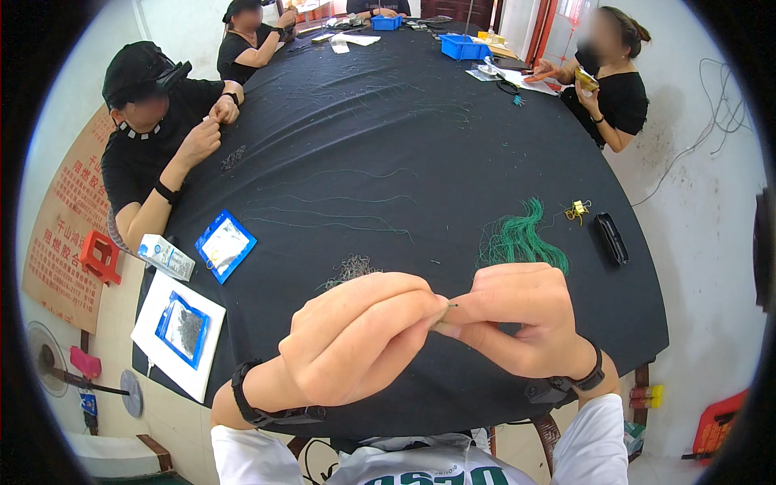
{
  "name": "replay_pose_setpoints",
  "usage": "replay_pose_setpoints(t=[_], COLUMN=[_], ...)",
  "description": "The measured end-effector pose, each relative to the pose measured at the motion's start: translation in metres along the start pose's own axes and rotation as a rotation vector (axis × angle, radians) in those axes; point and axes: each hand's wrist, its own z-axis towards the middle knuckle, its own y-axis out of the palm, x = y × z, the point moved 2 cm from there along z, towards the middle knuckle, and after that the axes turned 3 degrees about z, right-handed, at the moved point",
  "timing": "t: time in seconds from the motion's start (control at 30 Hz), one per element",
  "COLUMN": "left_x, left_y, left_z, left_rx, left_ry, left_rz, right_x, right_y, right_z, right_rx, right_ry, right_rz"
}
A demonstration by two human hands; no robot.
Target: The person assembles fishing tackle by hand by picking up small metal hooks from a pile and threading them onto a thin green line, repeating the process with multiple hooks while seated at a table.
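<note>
Head view: left hand (360, 339) and right hand (517, 319) meet in front of the torso, above the near part of the black-clothed table (388, 388). Thumb and fingers pinched together on both, clamped on a thin dark piece (453, 305) that pokes out where the fingertips meet; too small to tell what it is, most of it hidden by fingers. Just beyond left hand: tangled grey pile (356, 267) of small bits. Just beyond right hand: bundle of green strands (527, 234), its near end behind the knuckles. Yellow clip (577, 211) to the right of the bundle, black case (610, 238) right of that. Loose thin strands (339, 200) lie across mid-table, roughly left to right. Left side: blue-and-white packet (225, 246) flat on cloth, carton (166, 257) near it, white board (194, 376) at the edge with a blue packet of dark bits (183, 330) on it. Co-worker (141, 153) at far left, both hands together over the cloth.
</note>
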Motion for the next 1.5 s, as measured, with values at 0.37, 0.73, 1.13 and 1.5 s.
replay_pose_setpoints(t=[0.37,0.73,1.13,1.5], left_x=[-0.002,0.001,-0.001,-0.001], left_y=[0.006,0.002,0.002,0.005], left_z=[-0.001,0.0,0.001,-0.001], left_rx=[-0.01,-0.071,-0.007,0.008], left_ry=[-0.01,0.025,-0.032,0.025], left_rz=[0.112,-0.003,-0.016,0.109], right_x=[-0.017,-0.009,0.003,-0.021], right_y=[0.006,-0.009,0.0,0.005], right_z=[-0.006,0.001,-0.005,-0.008], right_rx=[0.118,0.105,-0.064,0.155], right_ry=[-0.258,-0.126,0.387,-0.192], right_rz=[-0.537,-0.338,0.361,-0.475])
